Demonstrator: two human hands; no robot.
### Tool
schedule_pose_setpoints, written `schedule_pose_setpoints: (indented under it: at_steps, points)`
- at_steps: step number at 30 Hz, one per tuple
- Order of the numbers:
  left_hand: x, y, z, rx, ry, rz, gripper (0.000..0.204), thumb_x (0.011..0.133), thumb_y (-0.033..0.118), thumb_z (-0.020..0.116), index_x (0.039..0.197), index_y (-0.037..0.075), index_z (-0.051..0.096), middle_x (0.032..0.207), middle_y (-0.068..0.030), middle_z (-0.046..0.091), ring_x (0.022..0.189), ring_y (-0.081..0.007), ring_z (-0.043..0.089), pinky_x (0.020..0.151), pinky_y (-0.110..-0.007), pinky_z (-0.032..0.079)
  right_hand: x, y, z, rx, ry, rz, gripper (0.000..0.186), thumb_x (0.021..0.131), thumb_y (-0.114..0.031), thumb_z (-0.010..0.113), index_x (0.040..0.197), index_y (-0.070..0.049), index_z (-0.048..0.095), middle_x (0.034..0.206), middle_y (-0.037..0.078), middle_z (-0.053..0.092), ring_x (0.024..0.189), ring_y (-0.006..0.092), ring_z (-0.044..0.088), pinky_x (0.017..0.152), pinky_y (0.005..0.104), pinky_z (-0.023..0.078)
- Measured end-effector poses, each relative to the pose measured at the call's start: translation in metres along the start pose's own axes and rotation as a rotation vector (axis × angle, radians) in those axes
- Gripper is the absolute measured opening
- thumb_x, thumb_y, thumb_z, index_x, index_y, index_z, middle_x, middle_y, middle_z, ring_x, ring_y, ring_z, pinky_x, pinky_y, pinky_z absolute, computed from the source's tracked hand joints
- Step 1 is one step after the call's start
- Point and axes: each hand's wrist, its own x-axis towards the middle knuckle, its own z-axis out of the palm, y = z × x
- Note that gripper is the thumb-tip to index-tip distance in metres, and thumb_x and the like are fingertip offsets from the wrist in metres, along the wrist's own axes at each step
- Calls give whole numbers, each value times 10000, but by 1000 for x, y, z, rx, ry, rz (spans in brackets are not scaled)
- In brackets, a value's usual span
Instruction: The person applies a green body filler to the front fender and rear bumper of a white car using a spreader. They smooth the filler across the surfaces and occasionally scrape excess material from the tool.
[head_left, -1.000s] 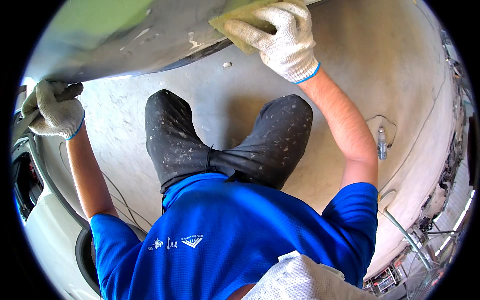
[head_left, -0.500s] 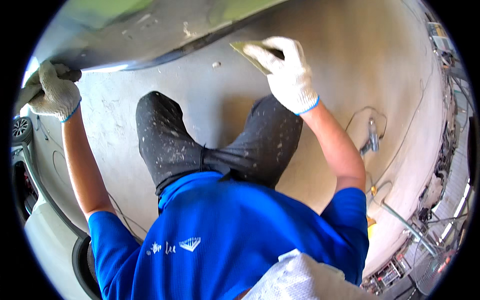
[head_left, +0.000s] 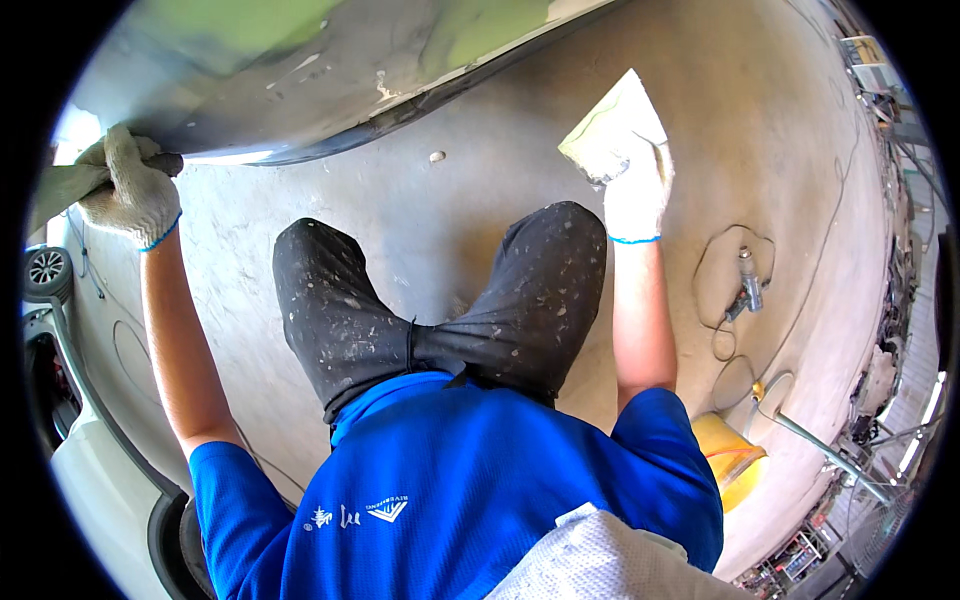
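Observation:
My right hand (head_left: 642,196), in a white knit glove, is closed on a pale yellow folded sheet (head_left: 618,122) that looks like sandpaper. It is held above the floor, to the right of the car body panel (head_left: 330,85) and apart from it. The panel is grey and dull, with green patches and bare, scuffed spots. At the panel's left end my gloved left hand (head_left: 138,200) is closed, its fingers bent beside a grey strip-like part (head_left: 62,188) and a dark end piece (head_left: 168,163). Exactly what those fingers grip is hidden.
A grey power tool (head_left: 747,280) with a looping cord lies on the floor at right. A yellow bucket (head_left: 735,470) stands near my right elbow, beside a metal pole (head_left: 830,455). Another light-coloured car (head_left: 100,480) is at lower left. A small pebble-like piece (head_left: 437,157) lies ahead.
My right hand has moved right, away from the panel, and the sheet has turned to show its pale face. My left hand stays by the panel's left end. The view has shifted slightly.

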Motion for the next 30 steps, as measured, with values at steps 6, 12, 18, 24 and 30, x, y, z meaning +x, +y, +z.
schedule_pose_setpoints:
  at_steps: [6,12,18,24,30]
  points:
    - [-4,-4,6,-34,-4,-51,193,881,131,662,774,-3,574,587,-108,596,390,-158,545,337,-299,444,-18,-27,6,85,-50,-106,239,913,-53,565,1132,20,624,1058,62,647,928,126,613,778,281,517]
    - [-14,25,10,-38,-35,-115,209,914,136,666,783,30,543,584,-93,592,398,-129,519,360,-267,422,-50,-52,27,160,-48,-186,342,929,-43,560,1262,32,562,1220,106,611,1018,173,620,887,315,517]
    - [-151,66,21,-100,-536,-619,158,791,60,730,928,30,657,820,-34,664,696,-105,605,627,-280,522,-96,-60,5,514,-104,-144,388,922,-34,608,1296,37,535,1280,142,598,1105,263,621,983,402,506]
    - [-187,104,56,-176,-1243,-764,445,755,254,852,1038,-44,683,913,-112,740,826,-128,672,774,-313,549,-120,-82,23,868,-317,23,407,903,-80,623,1299,-46,538,1292,167,570,1197,376,520,1074,540,387]
    - [-189,91,52,-158,-970,-751,415,781,243,832,1026,-56,678,918,-148,747,815,-134,691,759,-312,551,-99,-108,61,-441,-628,-611,182,857,20,623,1022,25,699,1087,178,686,1010,289,646,885,367,512]
